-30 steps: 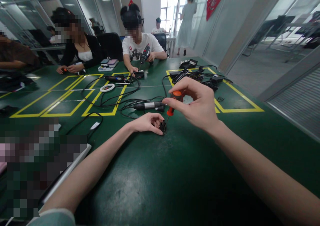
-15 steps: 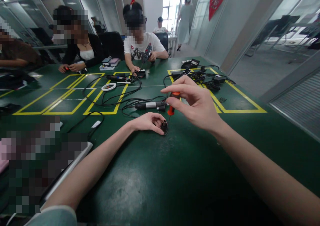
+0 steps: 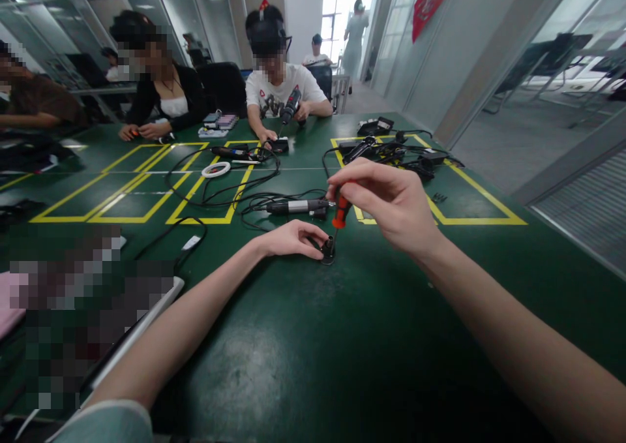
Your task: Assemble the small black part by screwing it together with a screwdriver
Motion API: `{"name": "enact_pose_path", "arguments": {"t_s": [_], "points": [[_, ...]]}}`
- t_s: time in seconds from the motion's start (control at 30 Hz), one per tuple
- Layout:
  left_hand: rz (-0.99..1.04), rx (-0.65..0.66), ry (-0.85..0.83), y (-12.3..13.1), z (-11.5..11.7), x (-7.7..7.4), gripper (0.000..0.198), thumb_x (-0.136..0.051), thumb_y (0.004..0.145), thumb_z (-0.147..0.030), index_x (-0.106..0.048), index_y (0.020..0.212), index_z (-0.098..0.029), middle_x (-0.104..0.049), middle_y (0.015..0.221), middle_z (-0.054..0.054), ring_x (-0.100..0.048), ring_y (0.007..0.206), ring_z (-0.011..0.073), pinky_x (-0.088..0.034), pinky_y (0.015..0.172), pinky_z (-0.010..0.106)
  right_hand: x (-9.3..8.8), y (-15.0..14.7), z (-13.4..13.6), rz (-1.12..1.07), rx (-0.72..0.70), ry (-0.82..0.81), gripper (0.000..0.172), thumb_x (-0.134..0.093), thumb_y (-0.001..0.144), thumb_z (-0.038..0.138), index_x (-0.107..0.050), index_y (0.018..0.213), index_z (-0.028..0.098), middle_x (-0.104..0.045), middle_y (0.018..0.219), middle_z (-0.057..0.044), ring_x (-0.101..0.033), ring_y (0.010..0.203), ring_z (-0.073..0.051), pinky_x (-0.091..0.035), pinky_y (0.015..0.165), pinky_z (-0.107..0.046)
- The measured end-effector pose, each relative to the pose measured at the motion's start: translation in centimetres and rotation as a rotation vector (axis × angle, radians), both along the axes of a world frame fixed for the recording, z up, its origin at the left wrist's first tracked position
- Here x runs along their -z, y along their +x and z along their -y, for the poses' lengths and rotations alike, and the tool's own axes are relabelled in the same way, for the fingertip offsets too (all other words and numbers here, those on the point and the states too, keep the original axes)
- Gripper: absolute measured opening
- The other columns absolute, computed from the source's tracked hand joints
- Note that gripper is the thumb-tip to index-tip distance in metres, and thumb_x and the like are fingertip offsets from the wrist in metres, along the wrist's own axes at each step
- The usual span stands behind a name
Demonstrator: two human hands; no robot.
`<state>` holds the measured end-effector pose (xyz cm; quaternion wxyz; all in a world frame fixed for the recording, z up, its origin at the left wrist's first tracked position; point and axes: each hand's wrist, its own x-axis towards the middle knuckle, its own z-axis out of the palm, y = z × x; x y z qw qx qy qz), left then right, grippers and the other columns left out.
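In the middle of the green table [image 3: 313, 325], my left hand [image 3: 296, 241] is closed on a small dark round part [image 3: 328, 252] that rests on the tabletop. Its exact kind is too small to make out. Above and to the right, my right hand [image 3: 386, 198] pinches the top of a screwdriver [image 3: 341, 213] with a red and black handle. The thin shaft slants down, and its tip is at the right side of the dark part. Whether the tip sits in a screw cannot be seen.
Just beyond my hands lies a black and silver electric screwdriver [image 3: 297, 207] with its cable. Tangled black cables [image 3: 415, 159] lie at right, a white ring [image 3: 216, 169] at left. Across the table a person [image 3: 288, 91] holds a power drill [image 3: 290, 107]. A white-edged device [image 3: 178, 285] is near my left forearm.
My right thumb and fingers have closed further around the handle's top, and the screwdriver leans more. My left fingers have shifted on the dark part. The view has moved slightly.
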<state>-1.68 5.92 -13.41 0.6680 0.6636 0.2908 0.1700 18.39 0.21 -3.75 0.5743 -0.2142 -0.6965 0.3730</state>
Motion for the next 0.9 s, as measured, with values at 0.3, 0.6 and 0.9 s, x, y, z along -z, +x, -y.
{"name": "enact_pose_path", "arguments": {"t_s": [0.3, 0.6, 0.9], "points": [[-0.038, -0.019, 0.082, 0.7, 0.6, 0.4, 0.053, -0.095, 0.058, -0.023, -0.070, 0.103, -0.013, -0.074, 0.097, 0.003, -0.067, 0.075, 0.0108, -0.055, 0.075, 0.027, -0.1, -0.6, 0.1, -0.208, -0.189, -0.290, 0.013, -0.061, 0.086, 0.029, -0.062, 0.076, 0.021, -0.059, 0.078, 0.000, -0.054, 0.061, -0.014, -0.048, 0.058, -0.030], [0.001, -0.023, 0.173, 1.5, 1.3, 0.4, 0.041, -0.089, 0.067, -0.023, -0.066, 0.099, -0.014, -0.074, 0.102, 0.006, -0.066, 0.085, 0.0133, -0.048, 0.076, 0.026, -0.1, -0.9, 0.5, -0.228, -0.199, -0.313, 0.009, -0.059, 0.081, 0.024, -0.050, 0.083, 0.025, -0.059, 0.069, 0.002, -0.048, 0.058, -0.015, -0.043, 0.056, -0.029], [-0.013, -0.027, 0.185, 1.6, 1.4, -0.1, 0.039, -0.088, 0.068, -0.022, -0.070, 0.101, -0.015, -0.072, 0.098, 0.003, -0.062, 0.084, 0.0134, -0.047, 0.078, 0.026, -0.1, -0.9, 0.6, -0.194, -0.177, -0.304, 0.019, -0.057, 0.087, 0.040, -0.060, 0.078, 0.024, -0.047, 0.064, 0.001, -0.047, 0.057, -0.017, -0.043, 0.054, -0.032]]}}
